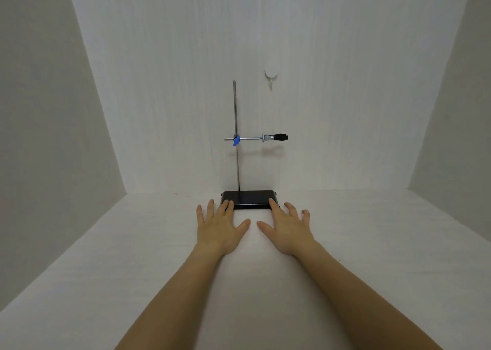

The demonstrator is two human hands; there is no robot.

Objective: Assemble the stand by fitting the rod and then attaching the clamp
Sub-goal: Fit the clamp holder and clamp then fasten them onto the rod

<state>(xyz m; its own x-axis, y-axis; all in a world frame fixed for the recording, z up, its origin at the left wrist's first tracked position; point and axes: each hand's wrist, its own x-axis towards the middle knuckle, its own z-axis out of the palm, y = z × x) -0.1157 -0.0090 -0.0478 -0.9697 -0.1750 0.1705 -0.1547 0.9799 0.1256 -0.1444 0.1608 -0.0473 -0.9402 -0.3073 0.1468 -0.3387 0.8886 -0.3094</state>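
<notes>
Retort stand sits far centre vs the back wall: black base [249, 197], steel rod [236, 137] upright, clamp [265, 137] w/ blue boss pointing right. Left hand [220, 223] & right hand [285, 224] flat, fingers spread, tips on base's near corners, holding nothing. Base prob heavy & stiff; top-heavy, so move it by the base edges, not the thin rod.

rod [237, 163] upright on base [249, 197] | clamp [268, 137] right of rod | hands before base
</notes>
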